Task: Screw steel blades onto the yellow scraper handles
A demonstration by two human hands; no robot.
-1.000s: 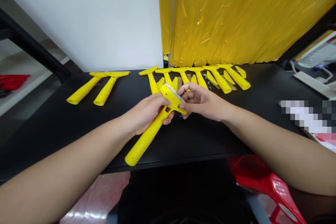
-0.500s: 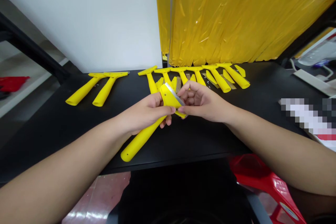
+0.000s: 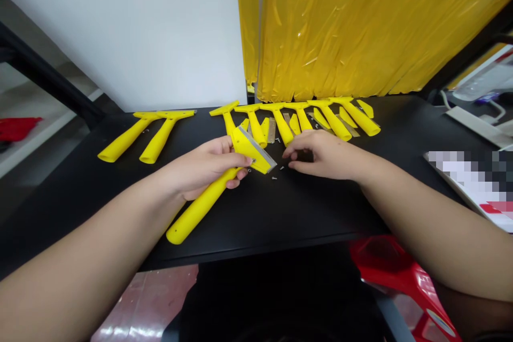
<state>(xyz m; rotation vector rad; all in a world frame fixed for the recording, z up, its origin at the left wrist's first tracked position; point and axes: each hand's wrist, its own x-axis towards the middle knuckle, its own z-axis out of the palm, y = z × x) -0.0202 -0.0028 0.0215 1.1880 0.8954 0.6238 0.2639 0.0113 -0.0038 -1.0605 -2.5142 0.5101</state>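
Backing black tabletop (image 3: 304, 208), yellow sheeting (image 3: 344, 26)

On the table (image 3: 280, 216), two handles (image 3: 162, 141) lie at the back edge towards the left corner, six others (image 3: 334, 124) from its middle rightwards, screws (image 3: 274, 178) between these and the front edge

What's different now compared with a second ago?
The right hand has let go of the yellow scraper and drawn off rightward. The left hand still grips it, shifted slightly left, so loose screws now show. The scrapers at the back and the left pair look unmoved.
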